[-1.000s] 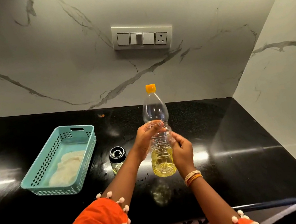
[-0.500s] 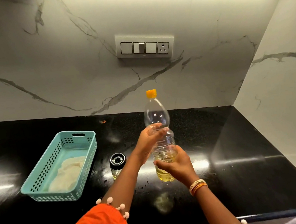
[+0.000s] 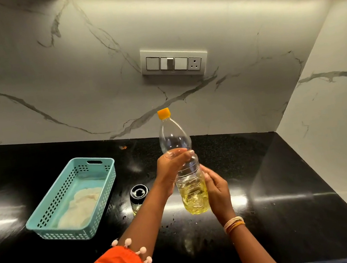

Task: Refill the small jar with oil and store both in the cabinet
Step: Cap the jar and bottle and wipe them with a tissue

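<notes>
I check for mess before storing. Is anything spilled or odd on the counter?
Small dark specks dot the black counter near the oil bottle and the small jar; whether they are oil drops is unclear. The bottle is capped; nothing is tipped over.

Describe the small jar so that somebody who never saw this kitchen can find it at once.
On the black countertop, look between the teal basket on the left and the oil bottle held in the person's hands. The small jar stands there, partly behind the left forearm. It is short, clear glass with a black top, unlike the tall orange-capped bottle.
</notes>
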The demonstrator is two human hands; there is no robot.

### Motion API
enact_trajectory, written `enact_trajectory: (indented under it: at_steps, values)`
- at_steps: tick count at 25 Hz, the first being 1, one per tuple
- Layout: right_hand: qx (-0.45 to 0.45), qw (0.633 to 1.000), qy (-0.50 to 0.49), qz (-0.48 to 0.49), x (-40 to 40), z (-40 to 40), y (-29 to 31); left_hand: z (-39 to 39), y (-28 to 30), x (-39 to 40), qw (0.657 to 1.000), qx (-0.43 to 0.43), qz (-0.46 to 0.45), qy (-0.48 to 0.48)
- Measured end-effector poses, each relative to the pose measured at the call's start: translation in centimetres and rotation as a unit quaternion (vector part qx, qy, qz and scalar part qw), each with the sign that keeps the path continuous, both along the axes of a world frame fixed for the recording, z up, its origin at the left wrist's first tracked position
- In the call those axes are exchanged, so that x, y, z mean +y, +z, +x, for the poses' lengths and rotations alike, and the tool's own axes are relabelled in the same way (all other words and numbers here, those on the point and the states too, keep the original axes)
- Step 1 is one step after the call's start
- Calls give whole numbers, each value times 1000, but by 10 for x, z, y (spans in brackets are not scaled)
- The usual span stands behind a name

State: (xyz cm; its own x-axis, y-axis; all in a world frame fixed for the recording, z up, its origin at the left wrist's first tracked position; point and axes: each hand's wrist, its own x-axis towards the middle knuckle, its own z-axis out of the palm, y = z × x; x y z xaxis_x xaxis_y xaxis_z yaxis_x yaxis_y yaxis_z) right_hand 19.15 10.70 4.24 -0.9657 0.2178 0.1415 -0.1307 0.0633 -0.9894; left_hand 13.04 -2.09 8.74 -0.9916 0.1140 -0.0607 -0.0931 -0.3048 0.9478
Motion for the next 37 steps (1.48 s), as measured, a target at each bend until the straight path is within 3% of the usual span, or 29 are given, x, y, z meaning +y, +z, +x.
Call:
enact_trajectory:
  at_steps: [4,7,10,12,15,18,23,25,28,32,34,37]
  values:
    - [-122,985,85,-85,19,-3,-2,-1,2,-6,998,10,-11,-63]
    - [-58,994,56,-71,14,-17,18,4,4,-3,995,21,-9,-102]
    - [22,999,-24,-7,6,-18,26,2,6,-4,995,29,-8,-91]
    - [35,999,-28,16,4,-11,16,0,7,-7,996,35,-17,-82]
    - [-57,997,34,-28,11,-2,-9,-5,8,-15,995,38,-28,-83]
    - [-198,957,140,-160,16,0,-13,-5,11,-18,989,28,-34,-139]
    - [-170,943,198,-208,23,-29,24,-1,14,-10,980,39,-46,-190]
    - [-201,919,224,-254,21,-31,22,-2,17,-9,979,49,-54,-189]
    - [-268,854,267,-358,10,-15,-5,-3,18,-9,978,43,-38,-199]
    - [-257,761,233,-548,2,7,-37,-4,12,-9,982,17,17,-189]
    - [-238,775,212,-546,4,10,-37,-7,10,-11,984,7,23,-176]
    - [-211,869,133,-427,20,5,-27,-11,7,-13,990,15,-20,-139]
